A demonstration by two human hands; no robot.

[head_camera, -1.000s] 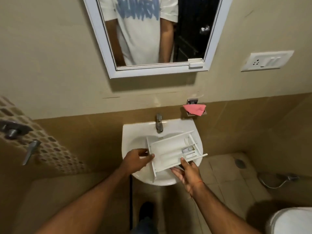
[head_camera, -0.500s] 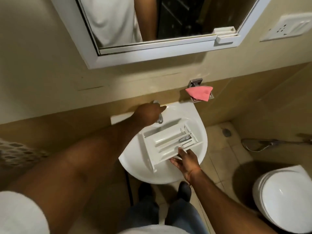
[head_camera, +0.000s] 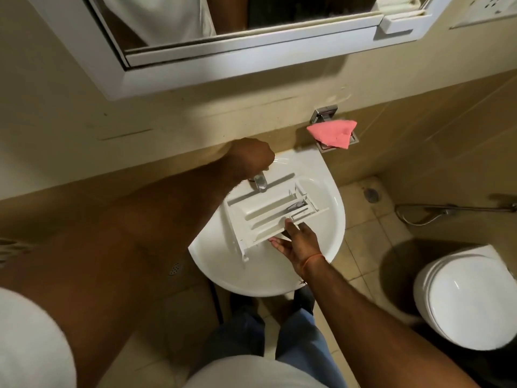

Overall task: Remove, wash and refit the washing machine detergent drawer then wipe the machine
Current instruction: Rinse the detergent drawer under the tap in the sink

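Note:
The white detergent drawer [head_camera: 268, 211] lies tilted in the basin of the white sink [head_camera: 321, 247], under the chrome tap [head_camera: 259, 182]. My right hand [head_camera: 299, 242] holds the drawer by its near front corner, fingers under and over the edge. My left hand [head_camera: 251, 158] is closed over the top of the tap at the back of the sink; the handle itself is hidden beneath it. No water stream is visible.
A pink cloth [head_camera: 333, 131] lies on a metal wall holder right of the tap. A white-framed mirror [head_camera: 223, 63] hangs above. A toilet [head_camera: 464, 298] stands at the right with a hose [head_camera: 436, 211] on the wall. My legs stand below the sink.
My left hand left the drawer's left side and went up to the tap, now closed over it. My head came closer and looks down more. My right hand kept hold of the drawer.

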